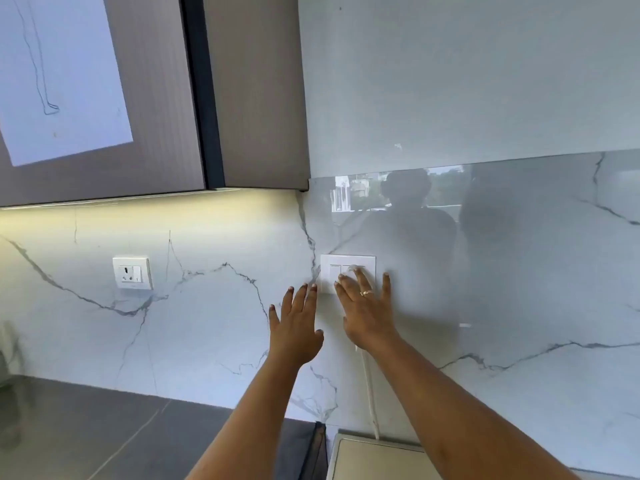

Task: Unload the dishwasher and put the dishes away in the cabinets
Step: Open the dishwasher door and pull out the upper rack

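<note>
Right hand point(367, 306): released, grasping nothing; fingers straight and fanned, palm facing the wall, fingertips laid over the right half of the switch plate point(331, 270); unclear whether pressing a switch.
Ring point(367, 293): gold band on one finger of the right hand, just below the switch plate.
Right arm: bare, stretched almost straight, rising from the lower right corner toward the switch plate.
Left hand point(296, 327): also released and holding nothing; fingers straight and spread, thumb out to the right, palm toward the wall, just left of and below the switch plate; contact with the wall cannot be told.
Left arm: bare, extended from the bottom centre, running beside the right arm, apart from it.
Cord point(370, 393): white, hanging from under the right hand straight down below the switch plate to a pale appliance top point(374, 455).
Wall point(519, 289): glossy white marble with grey veins around the switch plate; dim reflection of a figure above the plate.
Socket point(132, 273): white, well to the left of the switch plate, at about the same height.
Counter point(86, 427): dark, below and left of the switch plate.
Cabinets point(256, 98): grey-brown, doors closed, above and left of the switch plate, lit strip beneath.
Paper point(65, 74): white sheet with a line drawing, on the far-left cabinet door.
</note>
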Tool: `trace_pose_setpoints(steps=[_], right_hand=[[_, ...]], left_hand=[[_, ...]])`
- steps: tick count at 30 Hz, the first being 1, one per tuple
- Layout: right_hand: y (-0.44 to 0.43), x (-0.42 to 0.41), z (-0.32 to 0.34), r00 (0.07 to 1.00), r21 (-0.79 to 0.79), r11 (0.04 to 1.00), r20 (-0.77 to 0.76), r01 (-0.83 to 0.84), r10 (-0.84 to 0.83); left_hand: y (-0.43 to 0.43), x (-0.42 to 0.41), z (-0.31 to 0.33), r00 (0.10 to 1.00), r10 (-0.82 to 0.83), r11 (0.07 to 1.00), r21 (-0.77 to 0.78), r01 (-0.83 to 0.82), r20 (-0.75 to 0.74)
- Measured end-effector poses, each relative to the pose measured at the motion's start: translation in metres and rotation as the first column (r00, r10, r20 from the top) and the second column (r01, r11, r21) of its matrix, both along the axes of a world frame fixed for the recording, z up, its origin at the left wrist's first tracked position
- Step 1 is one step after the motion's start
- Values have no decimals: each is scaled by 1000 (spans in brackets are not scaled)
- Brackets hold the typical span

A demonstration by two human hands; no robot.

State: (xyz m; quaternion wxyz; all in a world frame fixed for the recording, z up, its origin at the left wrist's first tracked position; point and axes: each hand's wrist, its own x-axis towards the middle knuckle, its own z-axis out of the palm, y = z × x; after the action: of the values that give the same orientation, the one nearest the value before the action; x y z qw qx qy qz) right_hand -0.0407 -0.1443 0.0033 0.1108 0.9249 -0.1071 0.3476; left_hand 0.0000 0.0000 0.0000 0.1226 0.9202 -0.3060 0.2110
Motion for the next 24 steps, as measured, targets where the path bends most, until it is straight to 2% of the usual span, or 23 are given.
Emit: trace_pose_setpoints(steps=[4,11,19,24], right_hand=[[9,15,8,994,-86,996,-110,15,-24],[13,27,5,980,-190,977,-157,94,-124],[12,28,16,975,-195,975,-177,102,-138],[18,13,17,983,-131,987,-142,96,-115]], left_hand=[[1,11,-4,1000,12,1000,-7,-12,-2],[-1,24,-16,1000,-5,998,-62,4,-16],[-4,20,-23,998,-31,996,-82,27,-52],[1,7,-21,996,-60,994,-97,53,-66]])
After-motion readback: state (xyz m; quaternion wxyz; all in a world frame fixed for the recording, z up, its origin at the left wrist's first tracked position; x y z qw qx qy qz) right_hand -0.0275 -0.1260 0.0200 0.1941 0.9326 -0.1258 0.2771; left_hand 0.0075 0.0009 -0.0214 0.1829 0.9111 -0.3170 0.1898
